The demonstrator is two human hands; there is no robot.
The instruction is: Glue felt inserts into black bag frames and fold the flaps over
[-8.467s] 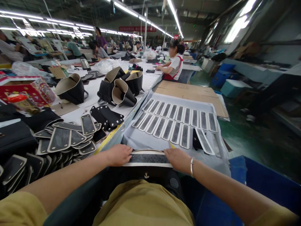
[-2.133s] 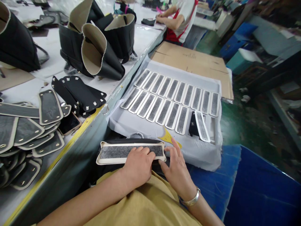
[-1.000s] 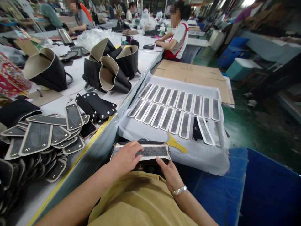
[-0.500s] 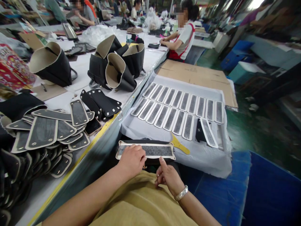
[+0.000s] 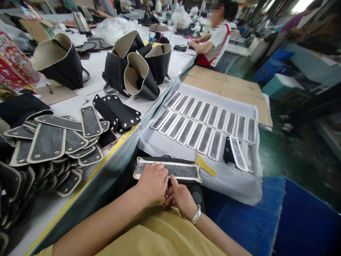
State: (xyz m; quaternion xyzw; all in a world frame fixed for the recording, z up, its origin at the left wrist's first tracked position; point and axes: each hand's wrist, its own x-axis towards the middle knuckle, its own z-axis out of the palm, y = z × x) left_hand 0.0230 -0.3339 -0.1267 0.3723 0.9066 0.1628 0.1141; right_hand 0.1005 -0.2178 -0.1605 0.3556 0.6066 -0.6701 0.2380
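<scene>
A black bag piece (image 5: 183, 171) lies across my lap, its long grey panel with a pale border facing up. My left hand (image 5: 153, 179) rests on the panel's left half with its fingers curled over it. My right hand (image 5: 180, 196) is at the near edge, thumb laid on the border and the other fingers curled underneath. The two hands almost meet, and what lies between the fingers is hidden. Just beyond the panel's right end, a yellow flat tool (image 5: 205, 165) lies on the white-covered board.
Grey strips with white borders (image 5: 200, 136) lie in rows on the white-covered board (image 5: 181, 151). On the table to the left are piled grey panels (image 5: 48, 142), black pieces with white tabs (image 5: 119, 110) and open black bags (image 5: 141, 76). A co-worker (image 5: 217, 42) sits farther back.
My right hand has moved left along the near edge, closer to my left hand, and its thumb now touches the border. The left hand stays on the panel. The view has shifted slightly.
</scene>
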